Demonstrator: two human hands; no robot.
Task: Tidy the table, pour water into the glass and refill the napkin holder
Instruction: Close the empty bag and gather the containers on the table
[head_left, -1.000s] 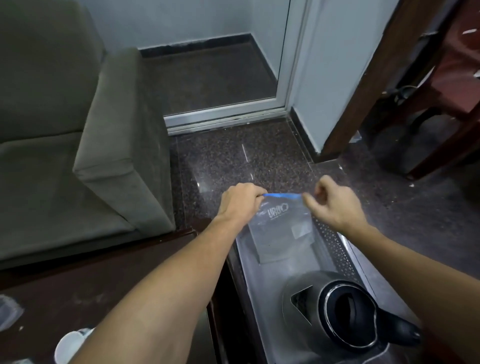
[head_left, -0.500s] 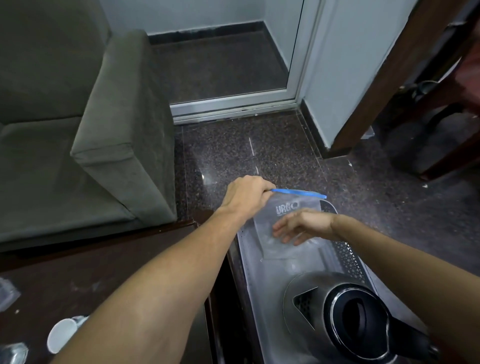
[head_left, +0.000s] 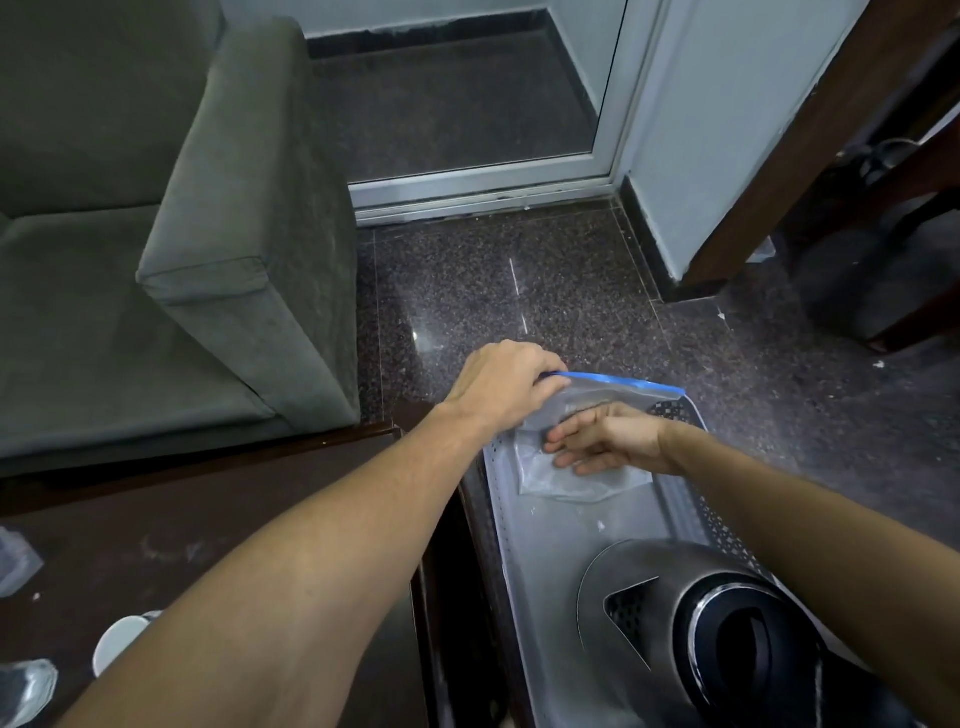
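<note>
Legend: my left hand (head_left: 506, 382) pinches the blue-sealed top corner of a clear zip bag (head_left: 582, 480), whose lower edge rests on the far end of a grey perforated tray (head_left: 540, 551). My right hand (head_left: 608, 439), fingers straight, lies against the bag; whether it is inside, and what the bag contains, cannot be told. A steel kettle (head_left: 639, 587) occupies the tray's near end. A white cup (head_left: 117, 642) sits on the dark surface (head_left: 208, 519) at left.

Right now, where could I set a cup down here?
Bare: the tray between zip bag and kettle, and the dark table beside the sofa. Crowded: tray's far end, left hand pinching and right hand pressing the bag; table's near-left corner, cup and wrappers.
</note>
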